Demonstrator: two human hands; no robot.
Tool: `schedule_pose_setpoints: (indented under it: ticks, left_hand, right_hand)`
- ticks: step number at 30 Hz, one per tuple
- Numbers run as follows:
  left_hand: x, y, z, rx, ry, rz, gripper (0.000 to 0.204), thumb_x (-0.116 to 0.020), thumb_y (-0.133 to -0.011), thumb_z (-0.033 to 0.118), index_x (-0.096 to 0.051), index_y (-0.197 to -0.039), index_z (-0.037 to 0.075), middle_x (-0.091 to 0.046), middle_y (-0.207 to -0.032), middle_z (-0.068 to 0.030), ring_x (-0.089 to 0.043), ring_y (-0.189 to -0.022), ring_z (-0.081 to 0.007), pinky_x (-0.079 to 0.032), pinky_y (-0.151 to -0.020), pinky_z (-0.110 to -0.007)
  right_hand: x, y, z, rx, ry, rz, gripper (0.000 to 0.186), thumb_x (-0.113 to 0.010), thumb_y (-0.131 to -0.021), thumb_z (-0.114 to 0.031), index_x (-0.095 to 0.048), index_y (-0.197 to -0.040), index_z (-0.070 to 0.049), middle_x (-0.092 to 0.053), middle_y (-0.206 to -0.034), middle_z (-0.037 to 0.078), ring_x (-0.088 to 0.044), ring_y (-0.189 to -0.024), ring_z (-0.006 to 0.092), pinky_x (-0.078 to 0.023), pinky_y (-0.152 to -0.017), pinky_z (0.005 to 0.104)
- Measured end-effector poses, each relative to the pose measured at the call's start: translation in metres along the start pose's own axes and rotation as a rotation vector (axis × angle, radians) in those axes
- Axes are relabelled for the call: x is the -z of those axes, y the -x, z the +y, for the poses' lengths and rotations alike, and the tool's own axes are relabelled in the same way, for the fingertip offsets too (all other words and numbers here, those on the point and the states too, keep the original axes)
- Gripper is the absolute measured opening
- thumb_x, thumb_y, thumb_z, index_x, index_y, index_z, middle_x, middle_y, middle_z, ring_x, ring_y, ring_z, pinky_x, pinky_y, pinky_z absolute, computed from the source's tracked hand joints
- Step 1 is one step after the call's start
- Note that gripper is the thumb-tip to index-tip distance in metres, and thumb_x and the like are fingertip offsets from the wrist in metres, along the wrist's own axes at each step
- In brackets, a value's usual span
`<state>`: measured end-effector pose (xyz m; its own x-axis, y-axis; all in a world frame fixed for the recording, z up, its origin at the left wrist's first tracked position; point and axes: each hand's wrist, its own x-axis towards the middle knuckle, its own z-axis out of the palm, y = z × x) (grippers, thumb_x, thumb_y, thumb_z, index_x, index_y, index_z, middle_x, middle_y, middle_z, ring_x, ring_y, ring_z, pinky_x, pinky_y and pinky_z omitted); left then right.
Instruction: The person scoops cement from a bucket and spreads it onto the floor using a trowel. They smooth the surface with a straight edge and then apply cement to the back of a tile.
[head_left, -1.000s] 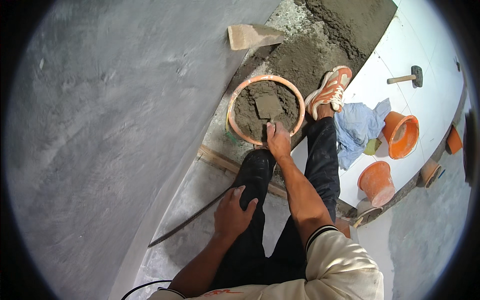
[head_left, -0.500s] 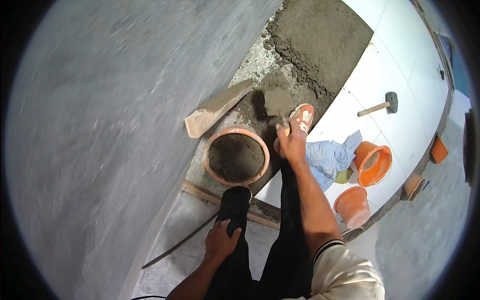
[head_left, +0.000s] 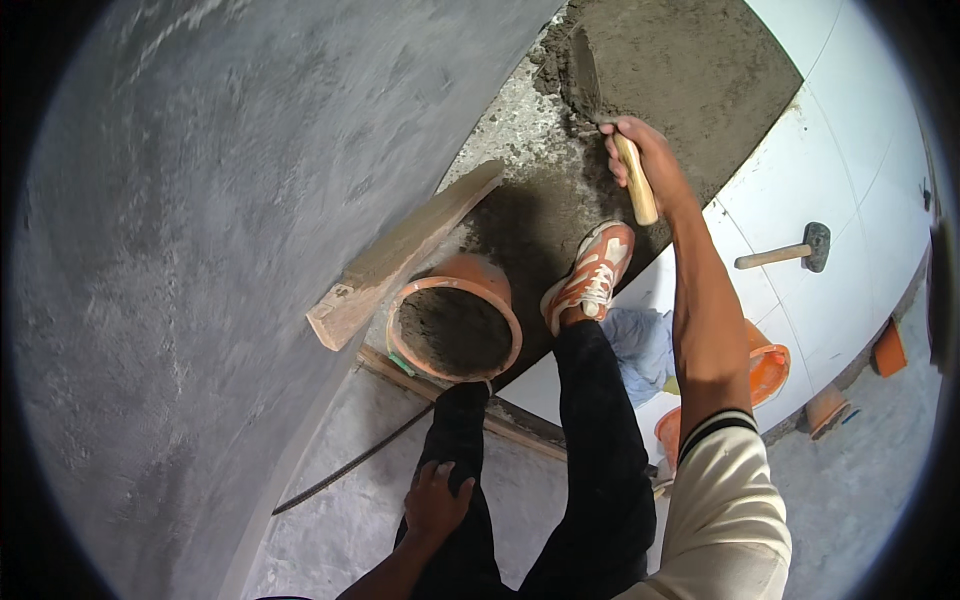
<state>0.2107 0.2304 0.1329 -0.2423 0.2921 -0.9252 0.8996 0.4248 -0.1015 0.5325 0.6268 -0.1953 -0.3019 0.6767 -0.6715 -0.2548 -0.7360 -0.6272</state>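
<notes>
My right hand [head_left: 652,165] is closed around the wooden handle of a trowel [head_left: 639,198]. The trowel's blade stands on edge against the rough border of a grey mortar bed [head_left: 690,75], where bare speckled ground begins. My left hand [head_left: 436,502] rests on my left leg near the knee, fingers spread and holding nothing. Between my left foot and the wall, an orange bucket [head_left: 490,272] leans toward me with dark wet mortar [head_left: 455,330] inside.
A thick wooden board [head_left: 410,245] lies along the grey wall [head_left: 230,250]. White tiles [head_left: 770,190] on the right carry a rubber mallet [head_left: 815,247], a blue cloth [head_left: 640,345] and an orange bucket [head_left: 770,372]. My right shoe [head_left: 595,270] stands beside the mortar. Behind the filled bucket's near side runs a wooden strip [head_left: 520,435].
My right hand has carried the trowel forward, away from me, to the mortar's edge, and its blade has turned on edge. The mortar bucket now tilts toward me. My left hand stays on my leg.
</notes>
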Motion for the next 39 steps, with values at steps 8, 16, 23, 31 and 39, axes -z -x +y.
schedule_pose_setpoints:
  ticks: [8, 16, 23, 31, 39]
  left_hand:
    - [-0.002, 0.007, 0.010, -0.021, -0.043, 0.011, 0.055, -0.074, -0.093, 0.047, -0.069, -0.131, 0.007, -0.062, -0.134, -0.0197, -0.066, -0.117, -0.0438, -0.056, -0.097, -0.054]
    - [-0.003, 0.005, 0.011, 0.027, -0.012, -0.017, 0.056, -0.073, -0.093, 0.047, -0.069, -0.132, 0.007, -0.060, -0.140, -0.0220, -0.063, -0.124, -0.0451, -0.054, -0.102, -0.056]
    - [-0.002, 0.007, 0.009, 0.036, 0.029, -0.016, 0.054, -0.073, -0.093, 0.046, -0.070, -0.130, 0.007, -0.060, -0.140, -0.0229, -0.063, -0.124, -0.0452, -0.054, -0.102, -0.054]
    - [0.000, 0.004, 0.013, 0.031, 0.003, -0.024, 0.054, -0.073, -0.094, 0.046, -0.070, -0.130, 0.007, -0.061, -0.138, -0.0215, -0.063, -0.122, -0.0450, -0.054, -0.102, -0.055]
    - [0.002, 0.005, 0.016, 0.027, -0.026, -0.051, 0.054, -0.072, -0.094, 0.047, -0.070, -0.132, 0.008, -0.060, -0.140, -0.0199, -0.061, -0.125, -0.0448, -0.052, -0.104, -0.056]
  right_hand:
    - [0.020, 0.017, 0.007, 0.373, 1.511, 0.550, 0.036, -0.059, -0.106, -0.037, -0.062, -0.126, -0.007, -0.069, -0.109, 0.022, -0.070, -0.100, 0.0429, -0.057, -0.087, 0.0508]
    - [-0.026, -0.020, 0.025, 0.281, 1.601, 0.497, 0.039, -0.060, -0.107, -0.039, -0.059, -0.121, -0.003, -0.068, -0.115, 0.022, -0.071, -0.100, 0.0447, -0.058, -0.083, 0.0541]
    - [0.004, -0.027, 0.008, 0.278, 1.492, 0.624, 0.045, -0.057, -0.108, -0.046, -0.064, -0.125, -0.005, -0.072, -0.117, 0.024, -0.070, -0.105, 0.0455, -0.055, -0.089, 0.0559]
    - [0.055, -0.064, -0.051, 0.260, 1.558, 0.454, 0.050, -0.051, -0.109, -0.050, -0.068, -0.124, -0.006, -0.074, -0.113, 0.025, -0.070, -0.109, 0.0458, -0.053, -0.094, 0.0567]
    - [0.047, -0.050, -0.033, 0.206, 1.365, 0.227, 0.053, -0.052, -0.108, -0.049, -0.069, -0.125, -0.002, -0.071, -0.116, 0.030, -0.067, -0.113, 0.0486, -0.051, -0.098, 0.0557]
